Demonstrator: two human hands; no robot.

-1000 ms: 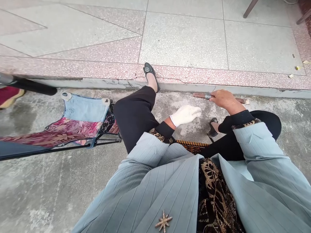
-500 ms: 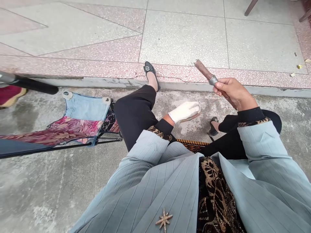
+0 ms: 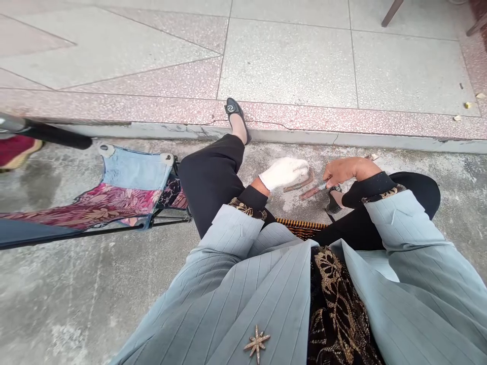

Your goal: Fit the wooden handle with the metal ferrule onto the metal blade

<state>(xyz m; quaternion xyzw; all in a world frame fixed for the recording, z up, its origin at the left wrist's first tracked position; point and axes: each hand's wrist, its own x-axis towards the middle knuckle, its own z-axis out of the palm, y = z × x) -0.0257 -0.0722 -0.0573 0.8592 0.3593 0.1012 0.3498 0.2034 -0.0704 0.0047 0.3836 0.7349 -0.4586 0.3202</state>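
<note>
In the head view my left hand point(image 3: 287, 172) wears a white glove. Its fingers are curled over a brown, rusty-looking curved piece point(image 3: 299, 185), whose bent end shows past the fingertips; the rest is covered by the glove. Close by on the right, my bare right hand point(image 3: 344, 170) is closed round a brown rod-shaped tool point(image 3: 312, 191) with silvery wire wound about it. One end of this tool points down and left, near the curved piece. Whether the two pieces touch I cannot tell. The kind of either thing is not clear.
A folding chair point(image 3: 125, 200) with blue and red flowered cloth stands at the left, beside a black-tipped pole point(image 3: 57, 134). Ahead runs a low step edge point(image 3: 289, 139) below a tiled floor point(image 3: 285, 66). A brown furniture leg point(image 3: 391, 12) stands at the top right.
My right hand has come down and inward with the wire-wound tool, turning it from pointing up and left to down and left. My gloved left hand has shifted slightly left.
</note>
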